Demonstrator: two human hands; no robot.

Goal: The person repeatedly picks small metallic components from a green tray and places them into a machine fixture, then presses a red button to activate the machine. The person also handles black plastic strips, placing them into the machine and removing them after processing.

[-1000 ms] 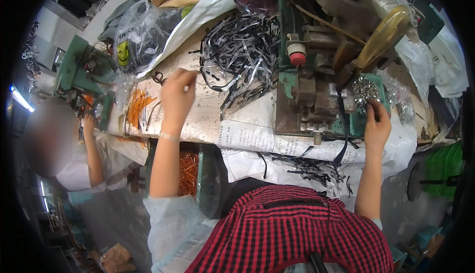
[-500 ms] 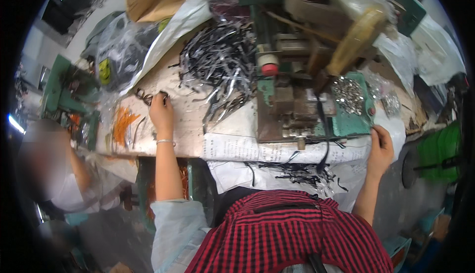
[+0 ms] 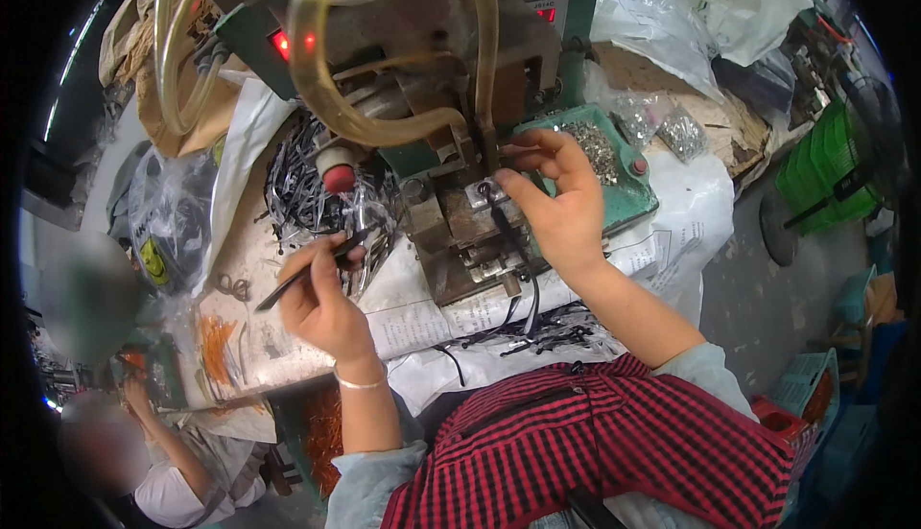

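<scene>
My left hand (image 3: 321, 304) holds a thin black strip (image 3: 312, 270) over the paper-covered bench, just in front of a heap of black strips (image 3: 297, 193). My right hand (image 3: 556, 203) rests on the metal jig (image 3: 470, 232) of the green bench press (image 3: 432, 78). Its fingertips pinch a small part at the jig's top, where a black strip (image 3: 513, 241) lies along the fixture. A green tray (image 3: 614, 169) with several small shiny metal pieces sits right behind that hand.
Clear hoses (image 3: 317, 69) loop off the press. A red knob (image 3: 338, 177) stands left of the jig. Plastic bags (image 3: 710, 1) lie at the back right. Loose black strips (image 3: 537, 332) hang off the bench's front edge. Another person (image 3: 144, 433) works at lower left. Green crates (image 3: 825, 174) stand at right.
My view has come closer to the press. My left hand has picked a black strip from the heap. My right hand has gone from the bench's right edge up onto the jig.
</scene>
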